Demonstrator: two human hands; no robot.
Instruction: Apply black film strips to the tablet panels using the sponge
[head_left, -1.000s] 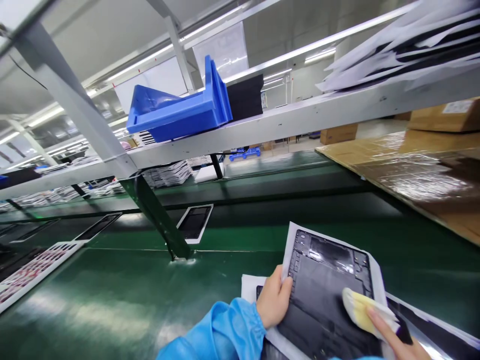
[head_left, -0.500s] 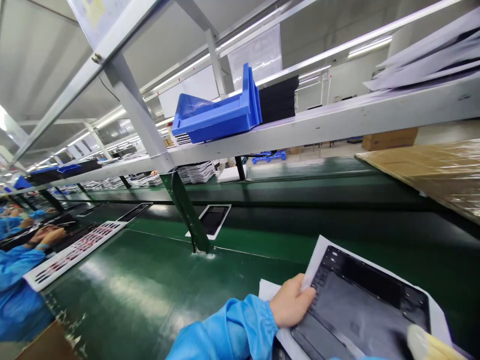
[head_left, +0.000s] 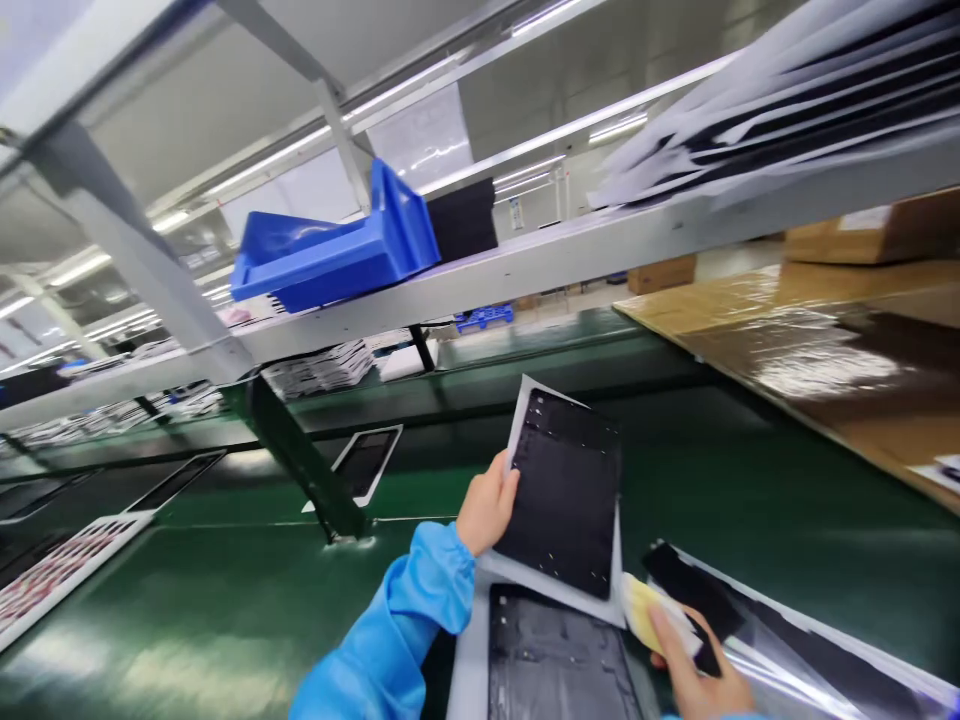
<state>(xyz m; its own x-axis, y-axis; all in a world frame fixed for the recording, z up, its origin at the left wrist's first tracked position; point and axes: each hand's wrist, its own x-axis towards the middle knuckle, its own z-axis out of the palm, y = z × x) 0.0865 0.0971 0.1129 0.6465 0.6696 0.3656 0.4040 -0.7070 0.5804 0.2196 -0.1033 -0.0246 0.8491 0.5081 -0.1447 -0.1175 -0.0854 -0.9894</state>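
Black panel on its white backing sheet sits just below frame centre, lifted off the belt & tilted up, top edge toward 12 o'clock. Left hand has it by the left edge, thumb on the front, fingers closed round the sheet; blue sleeve runs off to 7 o'clock. Right hand at 5 o'clock, fingers closed on a yellow cloth pad w/ a dark bit at its tip, pad touching the sheet's lower right corner. Under the lifted panel, at 6 o'clock, a second dark panel lies flat on white sheet; another dark piece on a clear film lies at 4 o'clock. All on a glossy green conveyor belt, lights reflecting in it. More framed panels on the belt: one at 9 o'clock by a green post, a printed white tray far left. Right at 3 o'clock, a brown board w/ shiny film. Overhead a grey shelf rail crosses; on it at 11 o'clock a blue bin, tipped, contents not visible, black foam stack just beside it, & at 1 o'clock a pile of black-and-white sheets. Strip lights, grey ceiling behind.
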